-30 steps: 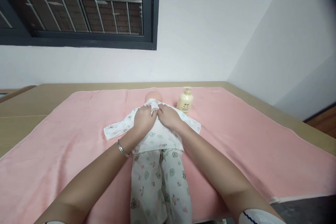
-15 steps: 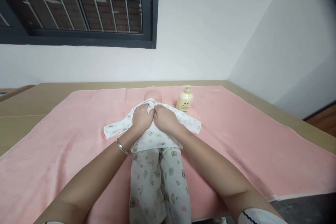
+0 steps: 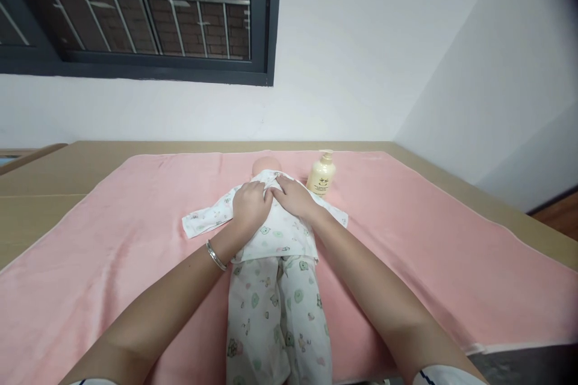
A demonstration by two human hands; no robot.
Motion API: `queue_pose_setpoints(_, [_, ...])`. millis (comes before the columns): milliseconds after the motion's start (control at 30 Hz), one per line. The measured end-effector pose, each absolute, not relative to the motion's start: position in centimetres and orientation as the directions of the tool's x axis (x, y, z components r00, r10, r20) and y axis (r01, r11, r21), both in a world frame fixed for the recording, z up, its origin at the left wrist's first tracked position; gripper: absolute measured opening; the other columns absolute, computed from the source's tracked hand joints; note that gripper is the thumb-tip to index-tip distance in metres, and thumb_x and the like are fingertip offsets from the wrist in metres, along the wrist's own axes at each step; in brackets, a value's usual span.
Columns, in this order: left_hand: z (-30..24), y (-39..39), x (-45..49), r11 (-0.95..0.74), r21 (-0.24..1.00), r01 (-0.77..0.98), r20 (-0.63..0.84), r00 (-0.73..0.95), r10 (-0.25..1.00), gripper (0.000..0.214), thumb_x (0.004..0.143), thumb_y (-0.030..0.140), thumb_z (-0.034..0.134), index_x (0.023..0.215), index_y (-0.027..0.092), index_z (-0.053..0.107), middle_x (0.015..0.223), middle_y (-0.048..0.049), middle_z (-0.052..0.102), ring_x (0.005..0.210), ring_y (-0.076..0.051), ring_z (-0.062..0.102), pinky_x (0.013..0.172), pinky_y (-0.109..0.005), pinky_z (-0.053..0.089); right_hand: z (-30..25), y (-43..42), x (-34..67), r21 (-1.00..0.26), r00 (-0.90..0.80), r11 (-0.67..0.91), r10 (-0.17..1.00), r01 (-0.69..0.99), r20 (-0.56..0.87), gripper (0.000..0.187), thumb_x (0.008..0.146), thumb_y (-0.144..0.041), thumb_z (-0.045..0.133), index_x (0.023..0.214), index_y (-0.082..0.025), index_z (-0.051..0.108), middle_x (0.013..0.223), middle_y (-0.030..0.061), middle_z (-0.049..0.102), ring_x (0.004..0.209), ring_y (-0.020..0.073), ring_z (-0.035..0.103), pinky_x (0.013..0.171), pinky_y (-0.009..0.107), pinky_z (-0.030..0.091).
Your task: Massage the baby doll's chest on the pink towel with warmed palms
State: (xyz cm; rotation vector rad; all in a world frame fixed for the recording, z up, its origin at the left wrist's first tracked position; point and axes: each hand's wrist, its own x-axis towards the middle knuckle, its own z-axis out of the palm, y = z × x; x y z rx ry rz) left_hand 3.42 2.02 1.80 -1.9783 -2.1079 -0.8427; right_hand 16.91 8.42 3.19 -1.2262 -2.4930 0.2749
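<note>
A doll [image 3: 266, 165] lies on its back with its head toward the wall. It wears a white printed long-sleeved top [image 3: 275, 243] and matching trousers [image 3: 257, 313]. On the left of the chest rests my left hand [image 3: 253, 204], palm down, fingers laid on the fabric and thumb out to the side; a silver bangle [image 3: 215, 255] circles this wrist. My right hand [image 3: 294, 197] lies flatter beside it, fingers stretched toward the collar. The two thumbs nearly meet at the middle of the chest. Both hands partly cover the front of the top.
A pump bottle [image 3: 321, 173] of pale yellow stands by the doll's right-hand sleeve in view. Under everything spreads a pink cloth [image 3: 406, 240] over a tan surface [image 3: 40, 186]. A white wall [image 3: 334, 72] and a barred window [image 3: 180, 18] rise behind.
My fingers have loosened from their pinch at the middle of the top near the collar. The right hand has flattened out, and both now lie on the chest. The view has shifted slightly.
</note>
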Motion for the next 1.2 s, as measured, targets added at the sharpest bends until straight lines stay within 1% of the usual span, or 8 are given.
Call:
queue_pose_setpoints(133, [1.7, 2.2, 3.3, -0.053, 0.34, 0.939, 0.489, -0.128, 0.863, 0.032, 0.095, 0.028, 0.039, 0.098, 0.019, 0.069, 0.106, -0.0087, 0.072, 0.106, -0.025, 0.061, 0.095, -0.035, 0.045, 4.1, 7.7, 16.9, -0.252, -0.562, 0.6, 0.8, 0.759, 0.213, 0.042, 0.103, -0.035, 0.035, 0.133, -0.011, 0.053, 0.143, 0.0166, 0.053, 0.133, 0.0262, 0.047, 0.107, 0.038, 0.035])
queue_pose_setpoints(267, [1.7, 3.2, 2.6, -0.012, 0.418, 0.908, 0.392, -0.169, 0.904, 0.033, 0.093, 0.031, 0.042, 0.108, 0.016, 0.067, 0.114, -0.0113, 0.071, 0.108, -0.027, 0.062, 0.094, -0.037, 0.046, 5.1, 4.7, 15.7, -0.158, -0.508, 0.534, 0.843, 0.831, 0.176, 0.034, 0.101, -0.022, 0.034, 0.116, -0.009, 0.061, 0.119, 0.0184, 0.066, 0.114, 0.0285, 0.059, 0.096, 0.036, 0.041])
queue_pose_setpoints(400, [1.8, 3.2, 2.5, -0.007, 0.388, 0.922, 0.39, -0.157, 0.907, 0.034, 0.094, 0.03, 0.038, 0.105, 0.015, 0.066, 0.109, -0.0122, 0.071, 0.104, -0.026, 0.064, 0.092, -0.036, 0.046, 5.5, 2.9, 15.0, -0.087, -0.549, 0.568, 0.818, 0.819, 0.17, 0.029, 0.093, -0.009, 0.039, 0.111, -0.008, 0.062, 0.114, 0.0199, 0.066, 0.108, 0.0282, 0.06, 0.094, 0.033, 0.041])
queue_pose_setpoints(500, [1.8, 2.4, 3.0, -0.015, 0.328, 0.945, 0.447, -0.141, 0.883, 0.035, 0.096, 0.031, 0.036, 0.094, 0.017, 0.067, 0.098, -0.0111, 0.072, 0.097, -0.025, 0.064, 0.086, -0.036, 0.047, 5.1, 4.2, 15.4, -0.179, -0.554, 0.582, 0.811, 0.793, 0.186, 0.03, 0.097, -0.014, 0.035, 0.114, -0.01, 0.06, 0.117, 0.0173, 0.066, 0.108, 0.026, 0.06, 0.093, 0.032, 0.042])
queue_pose_setpoints(633, [1.6, 1.8, 3.5, -0.027, 0.294, 0.955, 0.502, -0.131, 0.855, 0.032, 0.096, 0.03, 0.038, 0.088, 0.019, 0.067, 0.092, -0.0098, 0.072, 0.098, -0.025, 0.062, 0.089, -0.036, 0.045, 4.3, 7.2, 16.5, -0.3, -0.538, 0.583, 0.812, 0.755, 0.225, 0.032, 0.102, -0.025, 0.033, 0.117, -0.014, 0.059, 0.13, 0.0144, 0.061, 0.12, 0.0234, 0.055, 0.105, 0.036, 0.036])
queue_pose_setpoints(833, [1.6, 3.0, 3.0, 0.032, 0.373, 0.927, 0.401, -0.192, 0.896, 0.034, 0.093, 0.034, 0.042, 0.11, 0.015, 0.065, 0.113, -0.0127, 0.07, 0.109, -0.029, 0.061, 0.096, -0.04, 0.045, 4.0, 6.9, 16.3, -0.216, -0.53, 0.57, 0.82, 0.793, 0.219, 0.035, 0.102, -0.028, 0.033, 0.12, -0.01, 0.058, 0.127, 0.017, 0.062, 0.121, 0.0256, 0.055, 0.103, 0.035, 0.037])
queue_pose_setpoints(1033, [1.5, 3.1, 2.6, 0.013, 0.395, 0.918, 0.391, -0.181, 0.902, 0.033, 0.094, 0.033, 0.04, 0.104, 0.016, 0.066, 0.111, -0.0119, 0.071, 0.106, -0.028, 0.062, 0.094, -0.039, 0.045, 3.7, 4.3, 14.9, -0.116, -0.417, 0.462, 0.864, 0.879, 0.283, 0.033, 0.099, -0.022, 0.035, 0.112, -0.008, 0.061, 0.111, 0.0195, 0.067, 0.113, 0.0293, 0.059, 0.095, 0.036, 0.043])
queue_pose_setpoints(1200, [1.3, 2.3, 2.9, -0.063, 0.318, 0.946, 0.497, -0.109, 0.861, 0.03, 0.095, 0.029, 0.04, 0.094, 0.017, 0.068, 0.096, -0.0105, 0.072, 0.099, -0.027, 0.063, 0.091, -0.04, 0.044, 3.8, 6.4, 15.9, -0.238, -0.483, 0.54, 0.837, 0.808, 0.257, 0.035, 0.1, -0.027, 0.034, 0.119, -0.011, 0.06, 0.126, 0.016, 0.063, 0.12, 0.0265, 0.055, 0.1, 0.035, 0.04])
